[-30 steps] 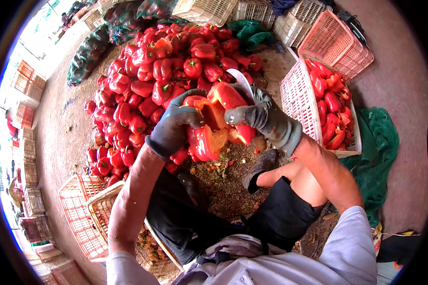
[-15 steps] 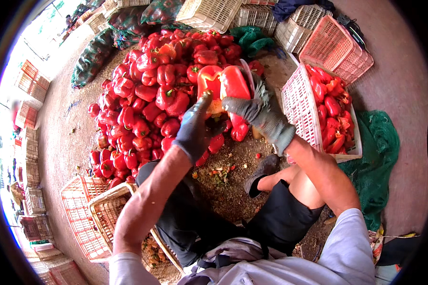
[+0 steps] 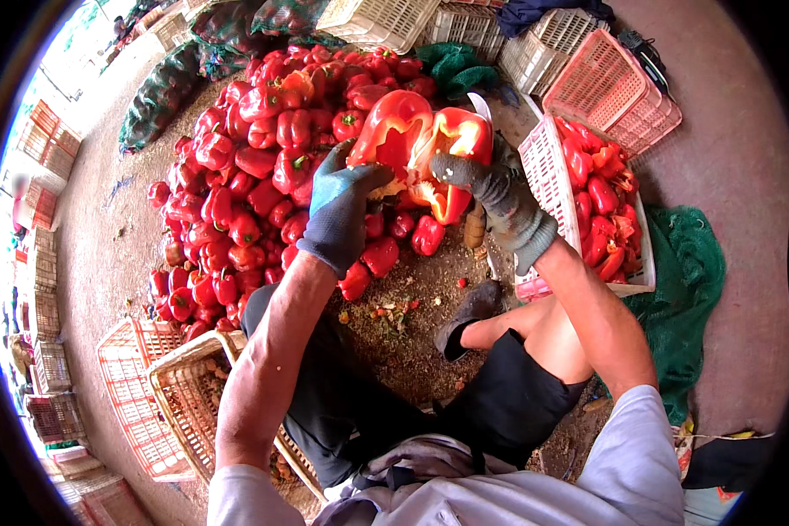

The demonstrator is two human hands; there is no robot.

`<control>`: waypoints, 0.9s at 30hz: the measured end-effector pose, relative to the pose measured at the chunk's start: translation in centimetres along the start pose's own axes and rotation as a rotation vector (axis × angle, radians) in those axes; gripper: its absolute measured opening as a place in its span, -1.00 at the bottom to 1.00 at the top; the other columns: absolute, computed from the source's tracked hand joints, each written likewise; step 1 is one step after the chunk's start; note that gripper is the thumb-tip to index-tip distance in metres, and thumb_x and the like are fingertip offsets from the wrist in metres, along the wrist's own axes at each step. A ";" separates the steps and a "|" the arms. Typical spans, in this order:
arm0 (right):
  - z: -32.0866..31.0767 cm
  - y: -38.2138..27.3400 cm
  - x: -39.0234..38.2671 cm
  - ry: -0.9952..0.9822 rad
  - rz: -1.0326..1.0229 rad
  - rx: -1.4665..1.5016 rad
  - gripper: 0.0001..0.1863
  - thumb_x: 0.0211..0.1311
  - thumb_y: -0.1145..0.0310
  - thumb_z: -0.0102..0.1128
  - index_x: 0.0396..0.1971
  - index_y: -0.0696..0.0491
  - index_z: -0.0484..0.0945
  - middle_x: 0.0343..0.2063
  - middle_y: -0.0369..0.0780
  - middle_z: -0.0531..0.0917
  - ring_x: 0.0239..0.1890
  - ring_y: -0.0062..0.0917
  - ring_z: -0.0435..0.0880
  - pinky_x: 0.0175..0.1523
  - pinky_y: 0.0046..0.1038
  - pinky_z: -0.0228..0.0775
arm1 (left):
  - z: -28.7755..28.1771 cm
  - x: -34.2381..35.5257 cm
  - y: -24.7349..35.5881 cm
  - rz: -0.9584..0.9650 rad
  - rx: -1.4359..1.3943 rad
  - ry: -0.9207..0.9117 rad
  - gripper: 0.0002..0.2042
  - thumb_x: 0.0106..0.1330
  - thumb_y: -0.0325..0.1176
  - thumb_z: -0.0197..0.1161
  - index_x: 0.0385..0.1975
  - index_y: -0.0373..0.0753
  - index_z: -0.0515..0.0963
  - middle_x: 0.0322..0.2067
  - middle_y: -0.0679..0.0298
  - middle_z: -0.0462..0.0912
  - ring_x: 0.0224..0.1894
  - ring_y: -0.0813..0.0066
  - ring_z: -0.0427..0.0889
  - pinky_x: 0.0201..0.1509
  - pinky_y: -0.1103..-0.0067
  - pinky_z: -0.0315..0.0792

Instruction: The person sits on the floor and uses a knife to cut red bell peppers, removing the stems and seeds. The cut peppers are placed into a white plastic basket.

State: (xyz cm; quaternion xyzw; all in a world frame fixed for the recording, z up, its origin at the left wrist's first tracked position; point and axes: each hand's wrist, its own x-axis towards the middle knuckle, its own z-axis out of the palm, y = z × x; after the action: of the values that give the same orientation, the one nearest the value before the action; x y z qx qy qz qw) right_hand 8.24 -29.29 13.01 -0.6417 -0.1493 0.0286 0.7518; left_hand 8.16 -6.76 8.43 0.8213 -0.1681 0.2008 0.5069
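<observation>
The split red pepper (image 3: 416,145) is gripped on its left half by the closed gloved left hand (image 3: 337,210) and on its right half by the closed gloved right hand (image 3: 500,197), above the pepper pile (image 3: 254,175)

Bright daylight, glare upper left, heavy fisheye bend, dark rim.

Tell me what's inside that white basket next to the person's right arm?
The white basket holds cut red pepper pieces, piled near its rim. The right hand and forearm cover its near corner, and the pile hides whatever lies at the bottom.
</observation>
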 end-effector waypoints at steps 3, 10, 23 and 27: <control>0.3 -0.7 0.9 0.061 0.006 -0.044 -0.28 0.07 0.21 0.65 0.19 0.14 0.51 -0.11 -0.31 0.72 -0.06 -0.65 0.65 0.13 -0.52 0.53 | 0.6 0.3 1.8 -0.601 -0.570 0.128 -0.47 0.08 -0.45 0.37 0.12 -0.47 0.55 -0.04 0.01 0.68 -0.05 0.34 0.71 -0.06 0.51 0.62; -1.5 2.1 2.1 -0.239 -0.289 -0.686 -0.25 0.05 0.11 0.63 0.21 0.09 0.52 0.09 -0.11 0.66 0.13 -0.51 0.63 0.12 -0.45 0.56 | 0.8 0.2 -0.6 -0.373 -0.250 0.084 -0.35 0.00 -0.34 0.52 0.14 -0.49 0.52 -0.08 0.05 0.72 -0.06 0.38 0.71 0.06 0.50 0.58; -0.4 0.3 1.8 -0.032 -0.273 -1.285 -0.63 0.10 0.27 0.40 -0.05 -0.04 0.63 -0.30 -0.10 0.76 -0.24 -0.11 0.76 -0.19 -0.17 0.58 | 2.7 0.1 -0.3 -0.732 -0.183 -0.157 -0.64 0.16 -0.09 0.48 -0.26 -0.29 0.71 -0.48 0.31 0.71 -0.44 0.55 0.63 -0.33 0.50 0.51; 0.3 0.5 1.9 -0.124 -0.263 -1.563 -0.61 0.07 0.17 0.44 -0.08 -0.09 0.61 -0.36 -0.09 0.74 -0.30 -0.14 0.76 -0.26 -0.11 0.55 | 4.0 -0.4 -2.2 -0.516 0.567 -0.317 -0.57 0.02 0.02 0.54 -0.32 -0.25 0.74 -0.42 0.10 0.78 -0.34 0.21 0.77 -0.19 0.33 0.59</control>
State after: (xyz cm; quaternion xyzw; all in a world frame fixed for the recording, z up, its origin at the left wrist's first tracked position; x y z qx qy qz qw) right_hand 10.06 -28.49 12.87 -0.9578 -0.2422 -0.1378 0.0711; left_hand 9.55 -9.38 4.93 0.9642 0.0294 -0.0234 0.2623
